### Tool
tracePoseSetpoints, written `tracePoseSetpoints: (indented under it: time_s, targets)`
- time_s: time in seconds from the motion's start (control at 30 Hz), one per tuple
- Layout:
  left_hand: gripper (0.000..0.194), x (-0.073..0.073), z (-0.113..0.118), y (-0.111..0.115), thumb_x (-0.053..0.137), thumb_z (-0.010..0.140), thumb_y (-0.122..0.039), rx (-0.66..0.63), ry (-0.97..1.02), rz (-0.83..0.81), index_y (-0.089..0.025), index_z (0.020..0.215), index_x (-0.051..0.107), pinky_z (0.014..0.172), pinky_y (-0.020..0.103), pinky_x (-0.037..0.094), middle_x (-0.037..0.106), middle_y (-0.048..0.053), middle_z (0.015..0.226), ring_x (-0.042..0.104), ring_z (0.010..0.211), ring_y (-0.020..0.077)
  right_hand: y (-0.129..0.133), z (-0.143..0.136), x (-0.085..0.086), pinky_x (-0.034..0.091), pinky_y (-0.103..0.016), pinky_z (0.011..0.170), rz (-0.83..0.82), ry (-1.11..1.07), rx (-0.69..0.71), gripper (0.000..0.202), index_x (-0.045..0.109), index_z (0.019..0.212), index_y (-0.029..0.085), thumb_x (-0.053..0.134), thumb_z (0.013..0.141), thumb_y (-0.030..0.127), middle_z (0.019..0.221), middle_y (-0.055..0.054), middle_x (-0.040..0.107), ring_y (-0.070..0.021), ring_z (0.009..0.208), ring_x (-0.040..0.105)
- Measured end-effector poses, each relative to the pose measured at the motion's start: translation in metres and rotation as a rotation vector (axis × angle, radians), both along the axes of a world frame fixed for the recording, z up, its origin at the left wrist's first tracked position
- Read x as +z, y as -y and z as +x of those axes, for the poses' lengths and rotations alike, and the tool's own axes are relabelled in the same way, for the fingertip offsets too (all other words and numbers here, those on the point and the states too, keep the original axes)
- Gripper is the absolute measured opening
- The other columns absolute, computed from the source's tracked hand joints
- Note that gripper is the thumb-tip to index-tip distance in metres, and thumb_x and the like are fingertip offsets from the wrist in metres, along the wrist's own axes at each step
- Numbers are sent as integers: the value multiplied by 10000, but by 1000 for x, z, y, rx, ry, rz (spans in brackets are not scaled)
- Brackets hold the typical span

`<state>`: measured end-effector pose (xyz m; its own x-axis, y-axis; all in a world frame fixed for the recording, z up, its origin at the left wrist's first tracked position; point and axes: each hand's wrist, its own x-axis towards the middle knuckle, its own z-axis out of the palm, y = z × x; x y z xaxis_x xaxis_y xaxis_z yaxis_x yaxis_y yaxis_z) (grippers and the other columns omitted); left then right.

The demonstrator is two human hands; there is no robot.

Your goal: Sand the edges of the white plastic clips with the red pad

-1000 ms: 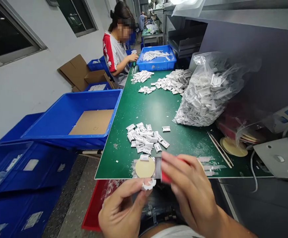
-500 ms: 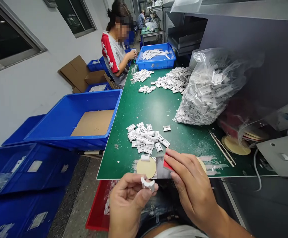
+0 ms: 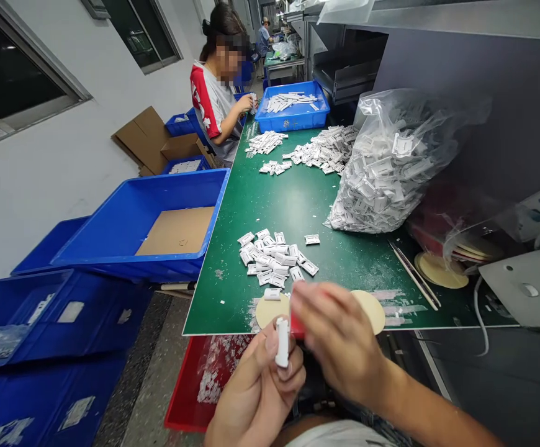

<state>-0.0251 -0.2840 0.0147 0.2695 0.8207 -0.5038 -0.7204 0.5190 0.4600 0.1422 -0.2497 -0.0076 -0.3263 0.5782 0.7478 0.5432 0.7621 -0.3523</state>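
Observation:
Near the table's front edge my left hand (image 3: 265, 379) pinches a small white plastic piece (image 3: 282, 343), held upright. My right hand (image 3: 344, 329), blurred by motion, grips a flat red block (image 3: 297, 315) right beside that piece. Behind the hands a loose pile of white pieces (image 3: 274, 257) lies on the green table (image 3: 293, 202). One more white piece (image 3: 272, 293) rests on a pale yellow disc (image 3: 265, 310), and a second yellow disc (image 3: 370, 310) is partly behind my right hand.
A clear bag of white pieces (image 3: 382, 174) and tweezers (image 3: 416, 276) stand or lie at the right. Blue bins (image 3: 130, 192) are left, a red bin (image 3: 186, 385) below the edge. A person (image 3: 214, 93) sits at the far left side.
My left hand has turned the white piece upright and raised it slightly. The red block in my right hand has moved left, off the table surface, to beside the piece.

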Motion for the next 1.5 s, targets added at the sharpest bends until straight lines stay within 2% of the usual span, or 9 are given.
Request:
tracePoseSetpoints:
  time_s: [0.1,0.27,0.47,0.6,0.8,1.03,1.2,1.37,1.5]
  targets:
    - [245,-4,-4,1,832,714,-337,141,-338,153,-199,890,733,582,197,493,640,10,752,576,619,95,0,6,1,449,-489,1034,-223,-133,-201,518,455,1460,178,454,953,74,1449,-149,502,-286,1263,497]
    - [481,-13,-3,-3,757,779,-168,468,-1218,604,-262,1238,647,833,261,554,718,7,948,686,868,151,23,5,-2,386,-481,1070,-241,-193,-72,551,396,1495,177,418,952,85,1474,-144,438,-287,1323,442]
    - [619,-20,16,7,768,768,-129,485,-1369,782,-304,1318,545,912,305,533,782,-17,908,721,860,160,27,-3,-4,462,-430,1018,-3,-100,-16,477,456,1465,208,445,987,211,1500,-114,427,-278,1253,488]
    - [493,-17,24,14,784,739,-112,609,-1433,829,-303,1164,623,880,345,542,797,-20,841,725,791,184,9,16,-10,485,-459,981,-207,-11,-312,418,555,1380,235,472,980,150,1414,-118,539,-271,1194,529]
    - [93,25,38,-86,706,827,-196,431,-1320,1071,-226,915,710,763,282,556,747,20,876,695,822,170,23,39,-33,498,-431,1031,-363,-185,-348,400,553,1381,280,429,1008,204,1426,-93,506,-252,1287,510]
    - [285,99,144,-263,583,937,-249,219,-1212,1407,-82,1162,633,715,308,589,770,138,983,731,858,207,34,51,-64,562,-372,986,-343,-293,-494,358,634,1307,287,422,1018,283,1361,-81,586,-251,1224,599]
    - [355,95,159,-256,594,937,-284,129,-1426,1685,-168,1273,599,1004,458,454,684,141,1241,588,1147,274,30,65,-74,584,-365,956,-285,-291,-508,357,657,1285,262,426,1014,295,1327,-101,617,-261,1180,634]
    - [154,70,151,-247,652,890,-223,-86,-1620,1883,-195,1035,693,936,406,470,723,88,1025,599,1008,251,27,67,-78,591,-344,940,-300,-295,-511,344,679,1252,273,438,1010,311,1312,-89,630,-257,1168,645]
    - [227,47,149,-246,482,978,-192,-98,-1738,1822,-187,1144,637,979,435,434,627,127,1235,550,1125,260,27,66,-76,575,-350,968,-333,-318,-483,348,673,1261,258,438,1012,315,1326,-96,619,-254,1183,637]
